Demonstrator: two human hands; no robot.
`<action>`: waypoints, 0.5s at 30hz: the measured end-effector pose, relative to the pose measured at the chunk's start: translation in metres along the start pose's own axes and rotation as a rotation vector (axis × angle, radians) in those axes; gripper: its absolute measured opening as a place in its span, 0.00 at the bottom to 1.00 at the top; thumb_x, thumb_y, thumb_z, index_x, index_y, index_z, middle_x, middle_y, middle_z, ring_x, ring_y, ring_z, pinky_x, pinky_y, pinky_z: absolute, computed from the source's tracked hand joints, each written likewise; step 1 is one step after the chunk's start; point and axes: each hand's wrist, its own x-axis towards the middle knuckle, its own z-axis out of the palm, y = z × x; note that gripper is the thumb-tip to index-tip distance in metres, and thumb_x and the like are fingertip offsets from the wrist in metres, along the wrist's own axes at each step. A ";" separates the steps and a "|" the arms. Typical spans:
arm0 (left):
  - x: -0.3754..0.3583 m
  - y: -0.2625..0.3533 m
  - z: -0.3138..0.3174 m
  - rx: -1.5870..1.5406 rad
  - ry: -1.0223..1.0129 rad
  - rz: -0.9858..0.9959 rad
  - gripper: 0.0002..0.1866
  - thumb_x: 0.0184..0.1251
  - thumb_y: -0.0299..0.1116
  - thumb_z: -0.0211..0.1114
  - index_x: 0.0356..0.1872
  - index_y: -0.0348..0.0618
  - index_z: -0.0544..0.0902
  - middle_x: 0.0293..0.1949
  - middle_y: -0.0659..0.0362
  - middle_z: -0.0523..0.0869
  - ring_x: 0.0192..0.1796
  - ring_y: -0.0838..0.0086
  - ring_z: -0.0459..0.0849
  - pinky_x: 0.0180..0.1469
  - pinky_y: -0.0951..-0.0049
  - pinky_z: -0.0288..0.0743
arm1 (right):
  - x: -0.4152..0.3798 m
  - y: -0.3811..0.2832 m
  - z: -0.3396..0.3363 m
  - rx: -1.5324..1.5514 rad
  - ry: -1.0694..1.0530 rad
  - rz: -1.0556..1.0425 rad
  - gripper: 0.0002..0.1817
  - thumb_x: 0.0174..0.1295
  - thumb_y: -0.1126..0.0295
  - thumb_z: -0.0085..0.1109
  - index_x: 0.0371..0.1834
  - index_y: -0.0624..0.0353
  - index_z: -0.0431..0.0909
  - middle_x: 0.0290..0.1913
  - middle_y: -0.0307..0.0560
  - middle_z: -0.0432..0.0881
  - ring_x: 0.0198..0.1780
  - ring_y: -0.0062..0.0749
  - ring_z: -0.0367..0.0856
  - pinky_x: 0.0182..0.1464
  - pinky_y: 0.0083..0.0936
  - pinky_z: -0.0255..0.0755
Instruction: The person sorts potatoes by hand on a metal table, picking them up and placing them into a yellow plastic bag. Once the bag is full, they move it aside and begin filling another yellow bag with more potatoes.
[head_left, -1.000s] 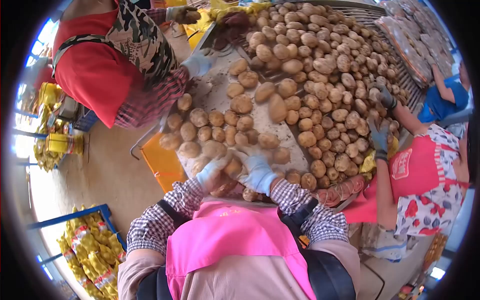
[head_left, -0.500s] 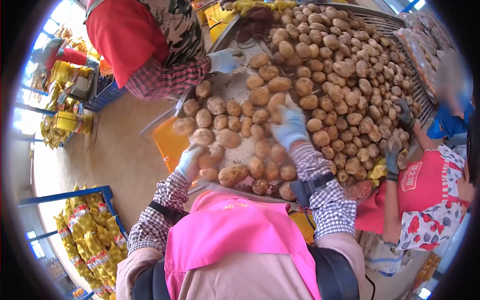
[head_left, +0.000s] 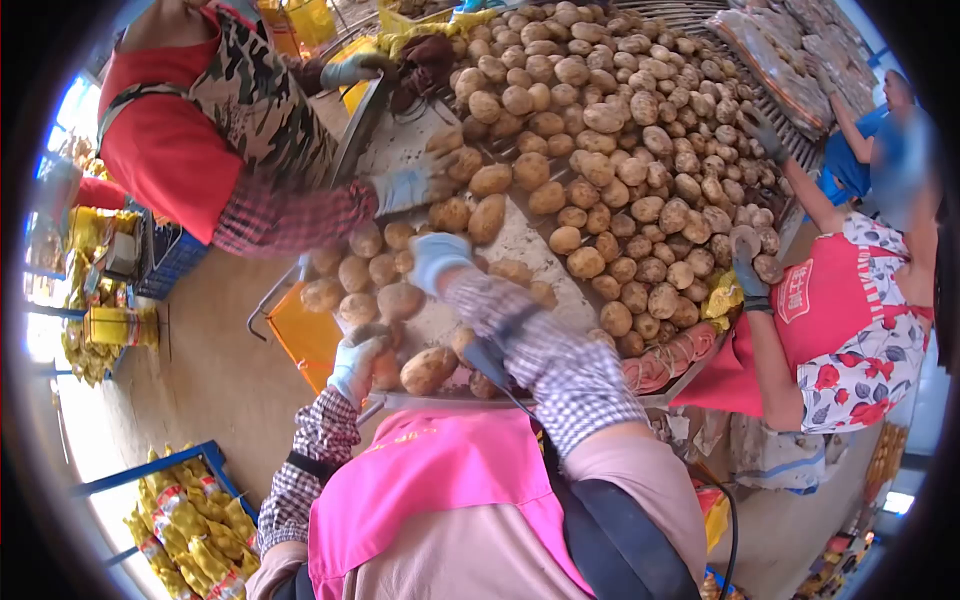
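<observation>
- Overhead, the left hand (head_left: 357, 362) curls its fingers around a potato (head_left: 383, 368) at the desk's (head_left: 520, 240) near edge.
- Farther up, the right hand (head_left: 437, 257) lies nearer the pile, fingers bent over potatoes; whether it grips one is unclear.
- Between them lies a long potato (head_left: 429, 369), tilted.

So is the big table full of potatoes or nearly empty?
Full. Potatoes cover nearly the whole sorting table, piled thick at the far end, with only small bare patches near the person's gloved right hand.

Matt dusty potatoes (head_left: 600, 150), dull metal table (head_left: 520, 245), pale cloth gloves (head_left: 437, 255).
</observation>
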 end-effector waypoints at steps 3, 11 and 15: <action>0.000 0.004 -0.001 0.014 0.000 0.025 0.11 0.57 0.23 0.61 0.42 0.33 0.81 0.34 0.56 0.84 0.35 0.71 0.83 0.40 0.72 0.79 | -0.059 0.066 -0.049 0.247 0.322 0.217 0.25 0.53 0.47 0.62 0.45 0.56 0.82 0.45 0.54 0.85 0.51 0.50 0.82 0.54 0.39 0.75; 0.013 -0.010 0.038 0.102 -0.125 -0.005 0.11 0.58 0.24 0.62 0.43 0.37 0.83 0.37 0.57 0.85 0.40 0.73 0.83 0.46 0.74 0.77 | 0.000 0.243 -0.036 -0.223 -0.007 0.301 0.38 0.56 0.42 0.55 0.66 0.53 0.71 0.69 0.51 0.68 0.69 0.43 0.68 0.67 0.36 0.66; 0.009 0.003 0.064 0.155 -0.191 -0.034 0.11 0.59 0.23 0.63 0.44 0.37 0.82 0.39 0.57 0.85 0.41 0.73 0.83 0.47 0.74 0.76 | -0.039 0.176 -0.081 -0.053 -0.049 0.516 0.38 0.56 0.39 0.55 0.65 0.52 0.73 0.66 0.53 0.72 0.67 0.44 0.70 0.65 0.37 0.67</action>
